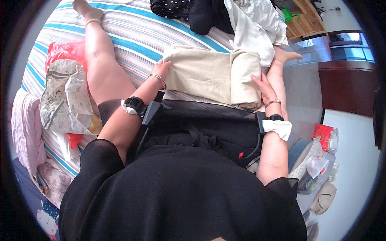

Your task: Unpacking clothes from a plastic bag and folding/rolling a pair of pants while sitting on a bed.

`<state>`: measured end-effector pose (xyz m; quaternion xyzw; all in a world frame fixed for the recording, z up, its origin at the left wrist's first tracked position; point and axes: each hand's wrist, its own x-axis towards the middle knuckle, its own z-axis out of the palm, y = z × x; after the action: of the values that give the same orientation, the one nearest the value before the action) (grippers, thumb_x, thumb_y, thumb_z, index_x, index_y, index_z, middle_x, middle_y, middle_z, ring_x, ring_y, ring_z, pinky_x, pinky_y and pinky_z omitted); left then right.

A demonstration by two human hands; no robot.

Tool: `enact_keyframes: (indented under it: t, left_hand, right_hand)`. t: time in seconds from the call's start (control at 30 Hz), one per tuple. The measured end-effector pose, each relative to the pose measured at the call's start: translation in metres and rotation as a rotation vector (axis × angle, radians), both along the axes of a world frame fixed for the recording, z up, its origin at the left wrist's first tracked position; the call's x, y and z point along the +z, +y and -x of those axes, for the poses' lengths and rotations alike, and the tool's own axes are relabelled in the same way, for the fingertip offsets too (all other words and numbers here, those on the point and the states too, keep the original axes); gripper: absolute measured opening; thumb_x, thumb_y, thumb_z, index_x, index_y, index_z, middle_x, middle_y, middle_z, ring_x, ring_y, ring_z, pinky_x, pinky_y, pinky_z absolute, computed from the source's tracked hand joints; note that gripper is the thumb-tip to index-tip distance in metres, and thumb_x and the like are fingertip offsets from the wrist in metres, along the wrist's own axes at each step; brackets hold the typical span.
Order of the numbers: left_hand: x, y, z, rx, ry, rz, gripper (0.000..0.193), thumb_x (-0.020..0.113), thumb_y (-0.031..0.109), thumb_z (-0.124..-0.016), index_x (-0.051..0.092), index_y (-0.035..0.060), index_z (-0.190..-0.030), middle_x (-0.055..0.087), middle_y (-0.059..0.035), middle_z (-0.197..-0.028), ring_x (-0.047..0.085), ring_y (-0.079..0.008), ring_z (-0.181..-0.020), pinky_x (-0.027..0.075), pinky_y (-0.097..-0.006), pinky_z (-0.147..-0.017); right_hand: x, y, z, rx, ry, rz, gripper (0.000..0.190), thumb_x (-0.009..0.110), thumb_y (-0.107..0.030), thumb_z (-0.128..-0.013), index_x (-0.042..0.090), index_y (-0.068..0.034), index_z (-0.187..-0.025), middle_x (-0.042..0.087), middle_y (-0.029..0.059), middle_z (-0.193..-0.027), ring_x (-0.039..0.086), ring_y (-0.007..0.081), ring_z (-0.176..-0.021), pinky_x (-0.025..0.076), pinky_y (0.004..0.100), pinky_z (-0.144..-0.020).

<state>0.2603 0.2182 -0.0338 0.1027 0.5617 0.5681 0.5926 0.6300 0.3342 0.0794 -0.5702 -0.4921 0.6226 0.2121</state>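
Observation:
A cream-coloured cloth garment [199, 72], folded into a long flat strip, lies across the bed between my legs. Its right end is turned over into a thicker fold [245, 76]. My left hand [160, 71] pinches the left edge, thumb on top and the other fingers partly hidden by the fabric. Against the outer side of the thick fold rests my right hand [265, 88], its visible fingers spread and touching the cloth. Whether any fingers reach under the fold is hidden. Both wrists wear bracelets, and black straps with devices sit on the forearms.
The bed has a striped sheet [132, 45]. White cloth [256, 33] and black clothes [202, 15] lie at the far side. A printed plastic bag [64, 96] and a red bag [68, 51] sit by my left leg. Several bags and a cushion fill the right, near a wooden cabinet [304, 21].

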Motion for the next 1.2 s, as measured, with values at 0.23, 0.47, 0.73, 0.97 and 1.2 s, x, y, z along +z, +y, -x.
enact_keyframes:
  t: [0.23,0.47,0.73,0.97,1.2]
  left_hand:
    - [0.007,0.003,-0.002,-0.034,0.005,-0.009,0.033,0.045,0.009,-0.091,0.047,0.0035,-0.123,0.06,-0.0123,-0.1,0.063,-0.0236,-0.082,0.056,-0.0398,-0.068]
    - [0.014,0.009,0.0,-0.062,-0.004,-0.037,0.031,0.045,0.008,-0.09,0.048,0.0021,-0.12,0.06,-0.0143,-0.102,0.063,-0.0251,-0.084,0.056,-0.0406,-0.068]
    - [0.017,0.006,0.001,-0.068,0.0,-0.025,0.031,0.046,0.008,-0.09,0.048,0.0013,-0.12,0.06,-0.0138,-0.103,0.063,-0.0255,-0.086,0.056,-0.0402,-0.071]
    - [0.041,0.0,-0.009,-0.126,-0.038,-0.103,0.031,0.048,0.015,-0.093,0.048,0.0033,-0.122,0.059,-0.0122,-0.106,0.062,-0.0232,-0.089,0.054,-0.0378,-0.073]
    - [0.018,0.02,-0.025,-0.218,0.28,-0.258,0.031,0.046,0.017,-0.095,0.05,0.0056,-0.124,0.06,-0.0073,-0.101,0.061,-0.0167,-0.085,0.053,-0.0312,-0.07]
  right_hand:
    - [-0.007,0.007,0.016,0.246,-0.902,-0.61,0.092,0.082,-0.028,-0.06,0.033,0.001,-0.132,0.06,0.0256,-0.111,0.06,0.0363,-0.104,0.048,0.0401,-0.089]
    - [-0.01,-0.008,0.064,0.341,-1.133,-0.766,0.069,0.062,-0.02,-0.077,0.03,-0.007,-0.137,0.062,0.0231,-0.097,0.063,0.0391,-0.084,0.052,0.0462,-0.071]
    - [-0.037,-0.048,0.162,0.527,-1.172,-0.689,0.053,0.05,-0.02,-0.088,0.033,-0.003,-0.135,0.058,0.0226,-0.103,0.063,0.0366,-0.088,0.052,0.0437,-0.074]
    - [-0.023,-0.067,0.172,0.675,-0.934,-0.642,0.074,0.069,-0.03,-0.075,0.034,0.0,-0.133,0.052,0.0282,-0.113,0.058,0.0383,-0.1,0.049,0.0424,-0.086]
    - [-0.037,-0.066,0.154,0.61,-0.75,-0.695,0.057,0.063,-0.031,-0.08,0.047,-0.009,-0.131,0.054,0.0216,-0.112,0.055,0.0349,-0.105,0.045,0.0392,-0.089]
